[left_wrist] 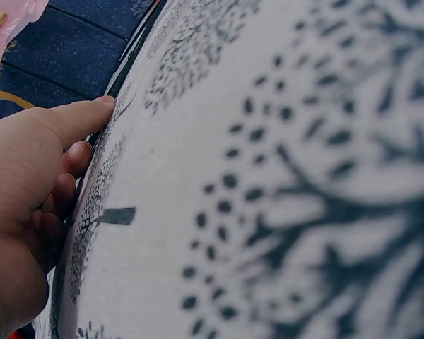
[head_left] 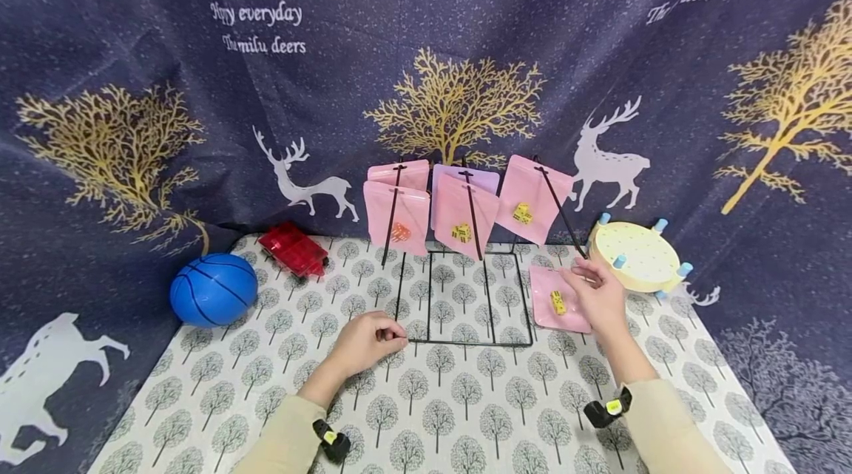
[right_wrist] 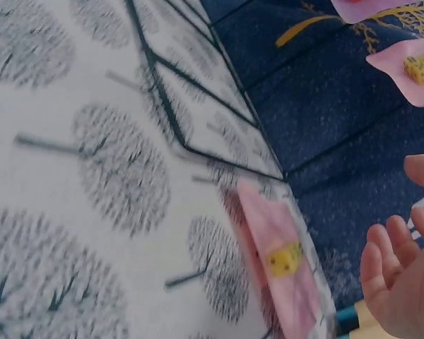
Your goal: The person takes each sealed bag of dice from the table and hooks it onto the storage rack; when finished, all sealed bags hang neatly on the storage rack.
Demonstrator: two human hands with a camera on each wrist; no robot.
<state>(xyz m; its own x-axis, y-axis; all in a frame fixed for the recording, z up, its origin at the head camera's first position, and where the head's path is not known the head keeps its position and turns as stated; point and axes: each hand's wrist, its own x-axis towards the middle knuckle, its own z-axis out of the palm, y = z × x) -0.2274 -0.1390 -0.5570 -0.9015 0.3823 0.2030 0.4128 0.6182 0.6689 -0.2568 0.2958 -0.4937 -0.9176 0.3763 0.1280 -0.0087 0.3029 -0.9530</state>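
A black wire rack (head_left: 466,343) stands on the tabletop; several zip bags hang from its prongs. My left hand (head_left: 369,341) pinches the rack's front left corner; in the left wrist view a fingertip lies against the black wire. At the end of the right prong (head_left: 566,221) is my right hand (head_left: 599,300), thumb and fingers apart in the right wrist view; contact with the prong is unclear. Beside it, a pink bag (head_left: 542,300) with yellow dice (head_left: 558,302) lies on the table, partly covered by the hand. Another pink bag (head_left: 549,193) with yellow dice hangs on the right prong.
Pink bags (head_left: 406,200) with orange-red dice hang left; a pink bag (head_left: 459,200) before a purple bag (head_left: 489,178) hangs centrally. A blue ball (head_left: 213,289) and a red translucent item (head_left: 293,248) sit left, a cream board with blue pegs (head_left: 639,252) right.
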